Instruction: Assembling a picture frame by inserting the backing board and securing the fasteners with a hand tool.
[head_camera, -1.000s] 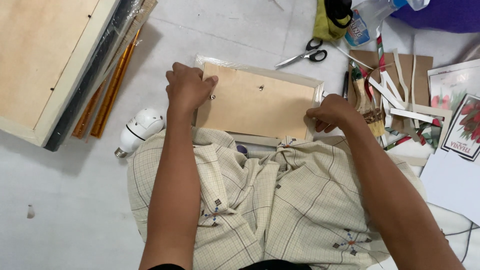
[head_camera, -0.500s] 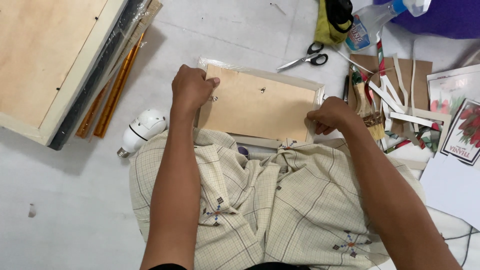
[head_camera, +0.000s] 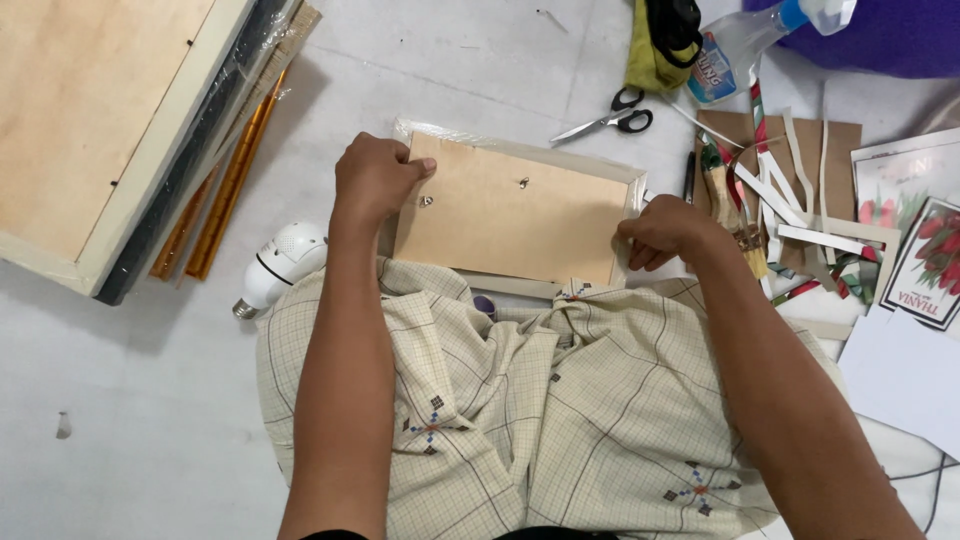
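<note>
Picture frame (head_camera: 515, 215): face-down, long axis left-right; smooth brown backing, pale rim. Left hand (head_camera: 375, 180) and right hand (head_camera: 665, 230) pinch opposite ends.

Under your hands: picture frame (head_camera: 520, 215), matt brown fibreboard backing, pale glossy moulding, small metal clips. Your lap: checked woven cloth (head_camera: 560, 400), soft and creased. Floor (head_camera: 130, 400): smooth matt grey. Scissors (head_camera: 605, 120): shiny metal blades, black plastic handles.
</note>
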